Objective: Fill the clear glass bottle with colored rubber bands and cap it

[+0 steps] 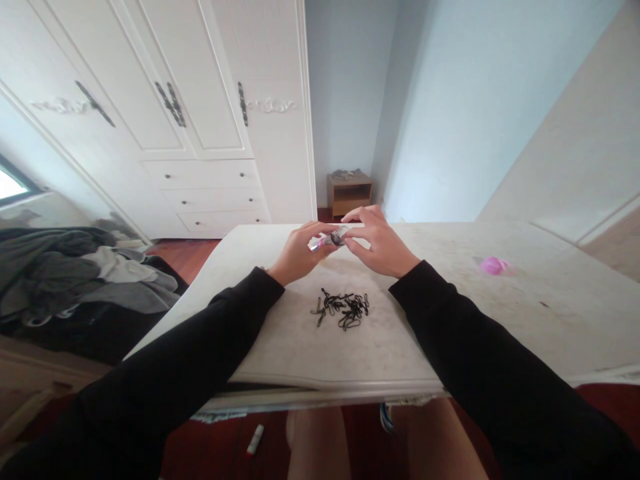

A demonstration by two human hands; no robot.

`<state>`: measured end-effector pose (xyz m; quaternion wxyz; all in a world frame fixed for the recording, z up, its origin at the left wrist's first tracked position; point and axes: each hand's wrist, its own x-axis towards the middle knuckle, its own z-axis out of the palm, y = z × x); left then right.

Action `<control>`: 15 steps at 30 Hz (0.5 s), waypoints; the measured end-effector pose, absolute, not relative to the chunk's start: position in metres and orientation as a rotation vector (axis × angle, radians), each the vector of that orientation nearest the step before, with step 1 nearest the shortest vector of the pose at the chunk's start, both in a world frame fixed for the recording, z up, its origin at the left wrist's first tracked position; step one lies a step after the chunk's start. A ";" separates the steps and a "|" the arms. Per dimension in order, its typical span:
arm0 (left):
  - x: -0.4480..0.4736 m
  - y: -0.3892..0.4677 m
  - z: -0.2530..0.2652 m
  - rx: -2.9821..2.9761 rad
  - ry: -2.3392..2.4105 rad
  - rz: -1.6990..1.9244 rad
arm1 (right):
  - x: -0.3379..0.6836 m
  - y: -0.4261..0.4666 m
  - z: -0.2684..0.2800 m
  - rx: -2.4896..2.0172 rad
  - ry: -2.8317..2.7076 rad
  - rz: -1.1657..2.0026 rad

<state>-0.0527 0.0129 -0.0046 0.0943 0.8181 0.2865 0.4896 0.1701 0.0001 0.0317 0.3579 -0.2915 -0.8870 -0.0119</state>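
Over the far half of the white table (295, 353), my left hand (300, 252) grips a small clear plastic container (334, 237). Pink marks show at its left end and dark contents inside. My right hand (377, 241) meets the container's right end, thumb and one finger closed on it and the index finger raised. Whether a small piece is also between those fingertips cannot be made out. On the tabletop between my forearms lies a loose pile of thin black loops (350, 309), which look like small hair elastics or clips.
To the right on the table sits a pink translucent object (494, 266), with a tiny dark bit (544, 305) nearer me. Heaped clothes (95, 273) lie at left. Beyond stand a white wardrobe (210, 120) and a small wooden nightstand (350, 193). A white tube (255, 440) is on the floor.
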 end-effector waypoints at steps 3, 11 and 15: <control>-0.051 0.011 -0.003 2.453 0.841 1.442 | 0.168 -0.001 0.027 -0.818 -2.377 -0.029; -0.047 0.007 -0.006 2.480 0.842 1.440 | 0.158 -0.005 0.022 -0.962 -2.417 0.058; -0.048 0.008 -0.004 2.411 0.868 1.529 | 0.157 -0.006 0.025 -0.948 -2.299 -0.007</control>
